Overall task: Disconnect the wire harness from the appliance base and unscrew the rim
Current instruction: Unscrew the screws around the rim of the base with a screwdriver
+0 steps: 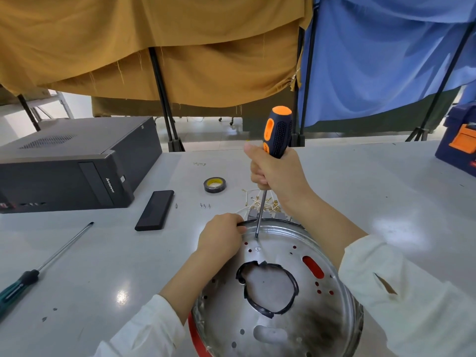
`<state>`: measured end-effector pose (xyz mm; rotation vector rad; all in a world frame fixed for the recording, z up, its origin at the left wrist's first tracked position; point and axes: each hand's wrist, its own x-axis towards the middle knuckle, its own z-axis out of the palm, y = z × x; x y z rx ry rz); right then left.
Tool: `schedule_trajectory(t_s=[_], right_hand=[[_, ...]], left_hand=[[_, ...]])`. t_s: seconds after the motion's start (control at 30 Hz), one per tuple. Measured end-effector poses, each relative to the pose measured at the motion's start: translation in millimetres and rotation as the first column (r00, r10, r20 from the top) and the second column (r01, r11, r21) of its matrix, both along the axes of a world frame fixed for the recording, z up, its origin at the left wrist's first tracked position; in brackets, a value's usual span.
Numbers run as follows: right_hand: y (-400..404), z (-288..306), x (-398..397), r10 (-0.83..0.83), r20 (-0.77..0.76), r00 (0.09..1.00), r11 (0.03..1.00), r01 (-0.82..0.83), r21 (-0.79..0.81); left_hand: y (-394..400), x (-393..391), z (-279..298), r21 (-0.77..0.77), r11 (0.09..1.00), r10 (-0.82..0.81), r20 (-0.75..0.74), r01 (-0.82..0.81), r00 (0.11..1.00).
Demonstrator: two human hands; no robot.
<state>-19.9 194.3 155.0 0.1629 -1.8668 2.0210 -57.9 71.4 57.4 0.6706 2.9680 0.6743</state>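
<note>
The round metal appliance base (304, 328) lies on the table at the lower middle, with a red edge at its lower left and a large hole ringed in black. My left hand (220, 234) grips the black rim (248, 222) at the base's far edge. My right hand (277, 173) holds an orange-and-black screwdriver (277, 132) upright, its tip (256, 236) down on the base near the rim. A silver screw (257, 249) sits just below the tip. White wires with brass terminals (257, 202) lie behind the base.
On the left of the table are a black computer case (69, 163), a flat black box (154, 210), a green-handled screwdriver (43, 264), a tape roll (215, 185) and loose screws (204, 205). A blue toolbox (461, 143) stands at the right edge.
</note>
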Motion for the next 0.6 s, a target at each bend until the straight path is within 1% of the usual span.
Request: schedule_trajectory(t_s=[0.1,0.3,0.4,0.47,0.57,0.6], right_hand=[[2,0,-2,0.036,-0.001,0.999,0.999,-0.036,0.008],[4,2,-2,0.218,0.011,0.976,0.976,-0.218,0.0],[2,-2,-2,0.263,-0.052,0.963,0.965,-0.263,0.003],[-2,-5,0,0.225,-0.087,0.971,0.974,-0.222,0.041],[-10,-7,0,0.008,-0.124,0.992,0.99,0.01,0.142],[-12,-7,0,-0.033,-0.133,0.991,0.987,0.053,0.15]], left_hand=[[-3,0,-4,0.026,1.0,-0.013,-0.026,0.014,1.0],[-3,1,-8,0.022,1.0,-0.008,-0.083,0.01,0.997],[-4,0,-10,0.017,1.0,-0.003,-0.082,0.005,0.997],[-3,0,-10,0.013,1.0,-0.006,-0.082,0.008,0.997],[-3,0,-11,0.014,1.0,-0.006,-0.081,0.008,0.997],[-3,0,-11,0.015,1.0,-0.007,-0.083,0.008,0.997]])
